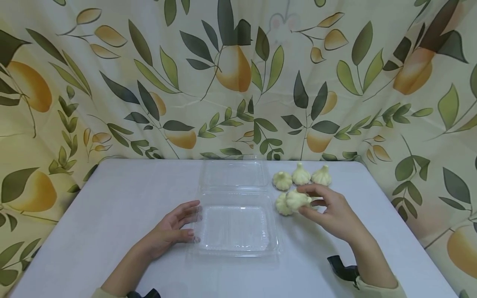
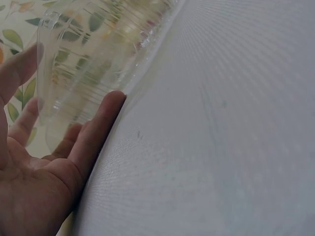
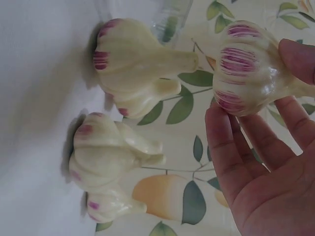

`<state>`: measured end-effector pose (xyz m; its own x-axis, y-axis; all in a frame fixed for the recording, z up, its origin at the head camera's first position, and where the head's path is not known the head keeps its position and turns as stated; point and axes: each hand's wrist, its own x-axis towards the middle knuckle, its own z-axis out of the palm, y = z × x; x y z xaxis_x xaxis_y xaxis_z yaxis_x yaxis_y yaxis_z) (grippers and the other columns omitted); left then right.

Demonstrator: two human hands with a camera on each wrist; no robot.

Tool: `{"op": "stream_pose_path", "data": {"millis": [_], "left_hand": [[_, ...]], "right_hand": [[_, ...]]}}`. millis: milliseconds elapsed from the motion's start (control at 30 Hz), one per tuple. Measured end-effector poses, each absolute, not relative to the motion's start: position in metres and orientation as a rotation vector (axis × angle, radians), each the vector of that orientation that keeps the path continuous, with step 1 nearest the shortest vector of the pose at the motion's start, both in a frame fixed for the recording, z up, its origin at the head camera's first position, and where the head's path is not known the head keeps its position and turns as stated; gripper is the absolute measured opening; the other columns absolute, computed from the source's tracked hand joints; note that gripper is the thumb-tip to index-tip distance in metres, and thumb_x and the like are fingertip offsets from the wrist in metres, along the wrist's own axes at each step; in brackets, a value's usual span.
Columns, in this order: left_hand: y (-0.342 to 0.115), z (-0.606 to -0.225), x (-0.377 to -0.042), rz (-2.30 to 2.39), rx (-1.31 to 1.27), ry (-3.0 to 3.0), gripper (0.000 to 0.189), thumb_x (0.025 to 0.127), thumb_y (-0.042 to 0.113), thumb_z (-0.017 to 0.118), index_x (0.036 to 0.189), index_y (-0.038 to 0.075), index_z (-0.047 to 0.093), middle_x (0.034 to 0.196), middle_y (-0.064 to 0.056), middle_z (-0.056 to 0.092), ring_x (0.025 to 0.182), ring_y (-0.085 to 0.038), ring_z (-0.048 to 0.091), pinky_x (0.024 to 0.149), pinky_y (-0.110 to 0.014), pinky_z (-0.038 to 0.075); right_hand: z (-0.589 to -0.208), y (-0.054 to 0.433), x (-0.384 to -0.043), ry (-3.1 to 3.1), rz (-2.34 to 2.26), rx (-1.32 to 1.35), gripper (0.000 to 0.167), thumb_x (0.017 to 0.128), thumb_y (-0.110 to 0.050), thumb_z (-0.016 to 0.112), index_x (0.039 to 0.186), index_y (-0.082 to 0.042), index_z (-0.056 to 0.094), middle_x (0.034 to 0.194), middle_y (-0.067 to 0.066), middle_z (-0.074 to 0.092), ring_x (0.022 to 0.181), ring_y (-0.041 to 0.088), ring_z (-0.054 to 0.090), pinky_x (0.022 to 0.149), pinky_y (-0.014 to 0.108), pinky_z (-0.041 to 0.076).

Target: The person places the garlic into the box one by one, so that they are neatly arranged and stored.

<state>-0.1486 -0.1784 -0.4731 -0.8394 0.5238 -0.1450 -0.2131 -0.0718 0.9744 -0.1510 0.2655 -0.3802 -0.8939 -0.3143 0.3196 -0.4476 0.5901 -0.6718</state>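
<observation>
My right hand [image 1: 333,213] holds a pale garlic bulb [image 1: 298,200] between thumb and fingers. Purple streaks mark the base of that bulb in the right wrist view, where it is raised off the table. Several more garlic bulbs [image 1: 282,181] stand on the table at the right, stems up, some partly hidden by the held bulb and the hand. A clear plastic clamshell box [image 1: 234,252] lies opened out in the middle, its lid [image 1: 234,174] folded back flat. At the box's left side is my left hand [image 1: 173,227], fingers spread and fingertips right at its edge.
A white-covered table [image 1: 123,198] carries everything. Behind it and along both sides hangs a curtain [image 1: 234,124] printed with leaves and orange fruit. Black straps [image 1: 343,269] sit at both wrists.
</observation>
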Motion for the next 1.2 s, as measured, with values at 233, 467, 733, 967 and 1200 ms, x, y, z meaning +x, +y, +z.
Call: {"op": "stream_pose_path", "data": {"millis": [233,467,733,967,1200], "left_hand": [[-0.176,-0.476,-0.146,1.967,0.334,1.711,0.082,0.088,-0.001,0.068,0.157,0.012,0.026,0.162,-0.015,0.02,0.144,-0.035,0.03,0.095,-0.039,0.055],[-0.175,-0.475,-0.146,1.965,0.344,1.707,0.081,0.089,0.0,0.068,0.157,0.012,0.026,0.162,-0.014,0.021,0.144,-0.035,0.03,0.095,-0.039,0.055],[-0.177,-0.474,-0.148,1.96,0.377,1.712,0.081,0.089,0.0,0.068,0.157,0.011,0.025,0.162,-0.016,0.02,0.144,-0.036,0.029,0.094,-0.038,0.055],[-0.179,-0.474,-0.149,1.964,0.366,1.712,0.081,0.089,-0.001,0.068,0.157,0.011,0.026,0.162,-0.015,0.021,0.144,-0.036,0.029,0.094,-0.04,0.055],[-0.18,-0.474,-0.149,1.959,0.357,1.713,0.081,0.089,0.0,0.068,0.157,0.013,0.026,0.162,-0.013,0.021,0.144,-0.035,0.03,0.094,-0.041,0.055]], "right_hand": [[-0.375,0.247,-0.159,-2.663,1.233,0.662,0.04,0.086,-0.013,0.078,0.124,-0.017,0.065,0.125,-0.002,0.066,0.11,0.005,0.059,0.085,0.026,0.055],[-0.363,0.223,-0.164,-2.621,1.307,0.709,0.042,0.085,-0.01,0.078,0.124,-0.016,0.065,0.126,-0.004,0.065,0.112,0.008,0.06,0.088,0.025,0.054],[-0.363,0.202,-0.165,-2.608,1.394,0.743,0.042,0.085,-0.009,0.078,0.123,-0.018,0.065,0.127,-0.006,0.065,0.113,0.012,0.061,0.09,0.029,0.055],[-0.36,0.187,-0.167,-2.61,1.42,0.787,0.041,0.086,-0.012,0.078,0.124,-0.018,0.065,0.125,-0.005,0.066,0.112,0.013,0.061,0.091,0.033,0.055],[-0.356,0.176,-0.169,-2.589,1.41,0.842,0.042,0.085,-0.012,0.078,0.124,-0.017,0.065,0.125,-0.003,0.067,0.112,0.013,0.061,0.089,0.036,0.056]]}}
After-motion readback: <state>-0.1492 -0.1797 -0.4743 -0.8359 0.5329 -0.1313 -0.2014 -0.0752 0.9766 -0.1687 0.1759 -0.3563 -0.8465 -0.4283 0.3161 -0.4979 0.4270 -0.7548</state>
